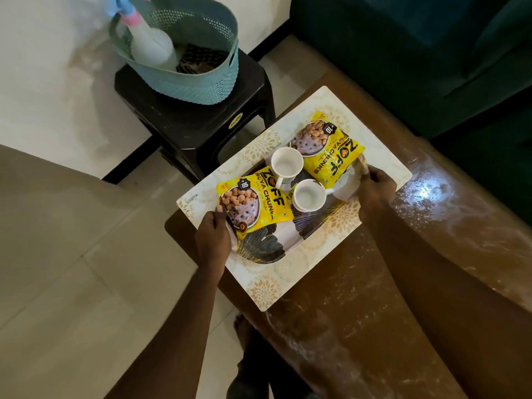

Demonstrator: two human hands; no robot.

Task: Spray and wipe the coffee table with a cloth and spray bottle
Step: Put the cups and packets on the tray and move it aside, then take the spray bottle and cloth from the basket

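My left hand (213, 240) and right hand (377, 188) grip the tray (259, 251) on the dusty brown desk (374, 326); spray bottle (152, 47) sits far left in a basket (195, 79).

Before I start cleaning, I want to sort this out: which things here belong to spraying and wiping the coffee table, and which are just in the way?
For the job:
coffee table
spray bottle in the teal basket

Just in the way:
tray, gripped at both ends by the left hand and right hand
two white cups
two soya chunks packets
placemat
black stool
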